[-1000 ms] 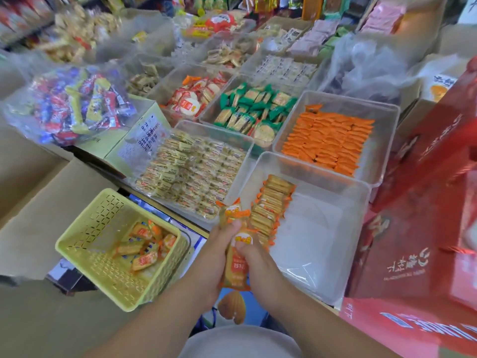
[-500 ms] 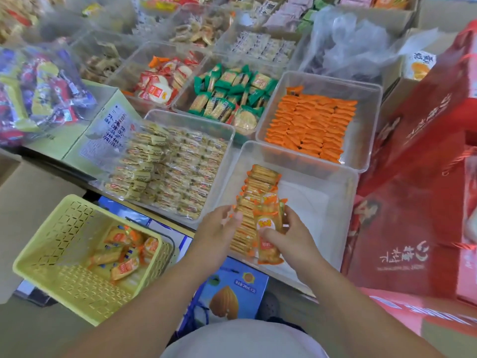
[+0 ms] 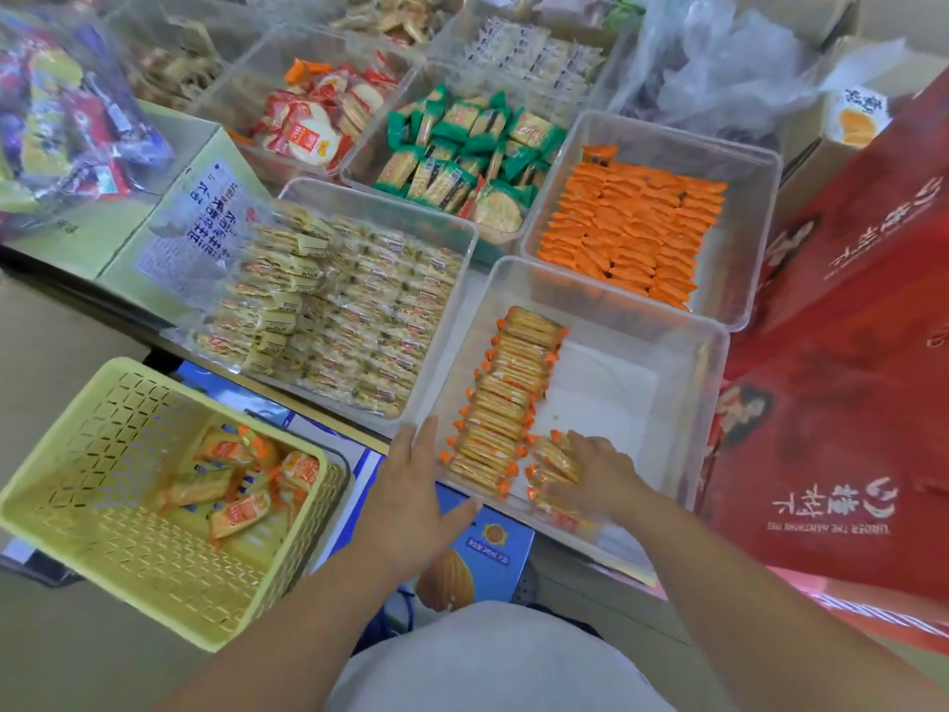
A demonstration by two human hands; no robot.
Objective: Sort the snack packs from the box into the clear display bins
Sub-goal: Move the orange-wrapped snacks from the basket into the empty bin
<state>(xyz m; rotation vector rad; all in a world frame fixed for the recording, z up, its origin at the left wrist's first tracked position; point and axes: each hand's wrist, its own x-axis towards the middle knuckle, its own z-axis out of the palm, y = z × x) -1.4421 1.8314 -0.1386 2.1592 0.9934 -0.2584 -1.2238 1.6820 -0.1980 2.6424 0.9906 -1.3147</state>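
- What could go wrong here?
- The long row of orange-tipped cracker packs [image 3: 508, 398] stands on edge in the big clear plastic bin [image 3: 708, 403]. The right hand [image 3: 595, 477] is inside the bin, just beside the near end of that row. If it bumps the row, I think the packs could fall over like dominoes.
- Anything else?
- Yes. The small bunch of packs [image 3: 549, 462] under the right hand looks like the start of a new row. Nothing props it up on the far side. If the hand lets go too fast, the bunch could flop flat. The bin also sits right at the near edge of the desk [image 3: 359, 431], so a hard push down there might tip it.
- Where is the bunch next to the hand?
- Right under the fingers, on the bin floor, just beside the long row. It is blurry, so I cannot tell if the fingers pinch the packs or only press on them.
- And the other hand?
- The left hand [image 3: 418, 498] is spread flat with straight fingers and holds nothing. It is outside the bin, near the left wall. I cannot tell if it touches the wall.
- Are there more packs to sort?
- A few loose packs [image 3: 236, 511] lie in the yellow plastic basket with holes [image 3: 77, 454], off to the left, apart from both hands.
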